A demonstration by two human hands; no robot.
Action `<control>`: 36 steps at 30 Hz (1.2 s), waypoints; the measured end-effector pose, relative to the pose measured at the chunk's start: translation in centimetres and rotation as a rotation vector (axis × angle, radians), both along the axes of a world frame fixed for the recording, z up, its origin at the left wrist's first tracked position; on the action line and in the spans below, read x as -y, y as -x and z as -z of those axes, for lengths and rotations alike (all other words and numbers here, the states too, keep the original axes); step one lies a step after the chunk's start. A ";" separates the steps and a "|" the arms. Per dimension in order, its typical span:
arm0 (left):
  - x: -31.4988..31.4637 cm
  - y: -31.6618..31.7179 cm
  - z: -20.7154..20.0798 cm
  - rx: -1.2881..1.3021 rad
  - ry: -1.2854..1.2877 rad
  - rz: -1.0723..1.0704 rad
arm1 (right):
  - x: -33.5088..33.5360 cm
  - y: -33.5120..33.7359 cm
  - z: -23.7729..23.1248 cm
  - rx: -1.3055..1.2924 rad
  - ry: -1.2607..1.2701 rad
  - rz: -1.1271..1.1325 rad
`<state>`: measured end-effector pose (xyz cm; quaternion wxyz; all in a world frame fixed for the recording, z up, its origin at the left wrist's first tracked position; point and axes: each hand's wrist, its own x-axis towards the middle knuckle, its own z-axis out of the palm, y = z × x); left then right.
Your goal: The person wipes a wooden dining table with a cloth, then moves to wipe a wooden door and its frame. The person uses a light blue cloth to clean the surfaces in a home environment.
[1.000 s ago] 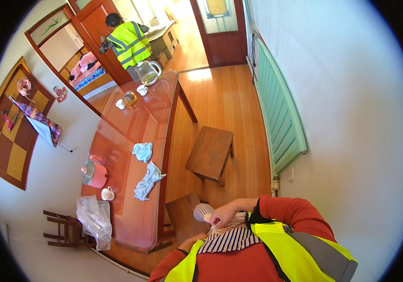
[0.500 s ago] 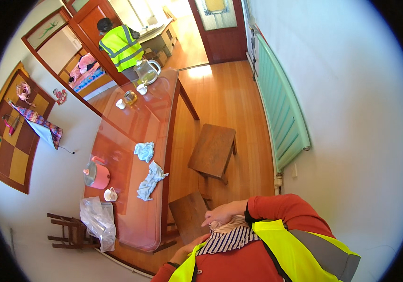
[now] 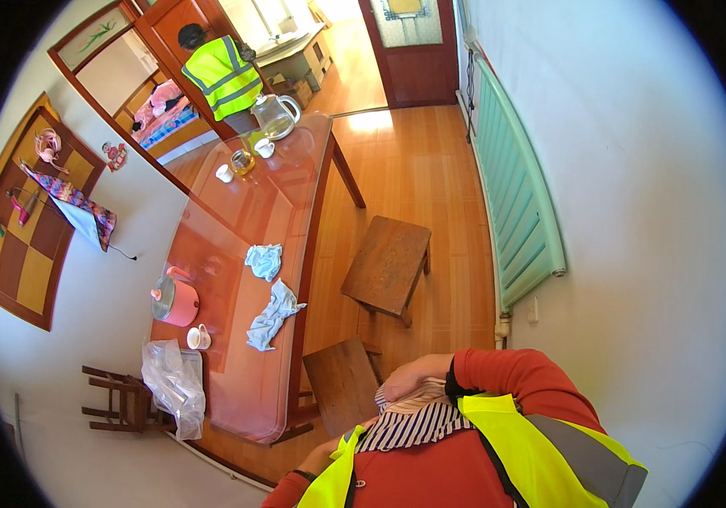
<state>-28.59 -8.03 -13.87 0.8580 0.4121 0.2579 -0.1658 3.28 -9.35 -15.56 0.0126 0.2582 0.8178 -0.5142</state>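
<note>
A striped cloth (image 3: pixel 414 429), navy and white with a beige part on top, lies bunched against my chest between the sides of my yellow vest. My right hand (image 3: pixel 416 375) is on its upper edge, fingers curled down into the fabric. On the near left, my left hand (image 3: pixel 327 453) reaches up to the cloth's left edge; its fingers are mostly hidden by the vest and cloth. Just beyond my hands stands a low wooden stool (image 3: pixel 338 381). Two crumpled light-blue cloths, one nearer (image 3: pixel 274 315) and one farther (image 3: pixel 264 262), lie on the glass-topped table.
The long reddish table (image 3: pixel 244 398) bears a pink pot (image 3: pixel 178 302), a cup (image 3: pixel 199 337), a plastic bag (image 3: pixel 175 381) and a glass kettle (image 3: pixel 277 116). A second stool (image 3: pixel 387 264) stands ahead. A green radiator (image 3: pixel 520 186) lines the right wall. A person in a yellow vest (image 3: pixel 223 78) stands beyond the table.
My right hand's fingers, stretched leftward before, are now curled into the striped cloth. My left hand has drawn slightly down and left. The view has shifted a little.
</note>
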 end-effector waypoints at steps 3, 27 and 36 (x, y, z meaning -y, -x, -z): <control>0.4 0.3 -0.9 -0.030 0.059 -0.053 | 0.7 0.3 0.3 0.083 0.063 0.188; 0.5 -4.4 -4.1 -0.106 0.243 -0.138 | 1.9 -1.1 -2.8 -0.041 0.038 0.212; -0.7 -4.4 -2.3 -0.142 0.109 0.071 | 1.6 -0.6 -5.1 0.078 0.007 0.056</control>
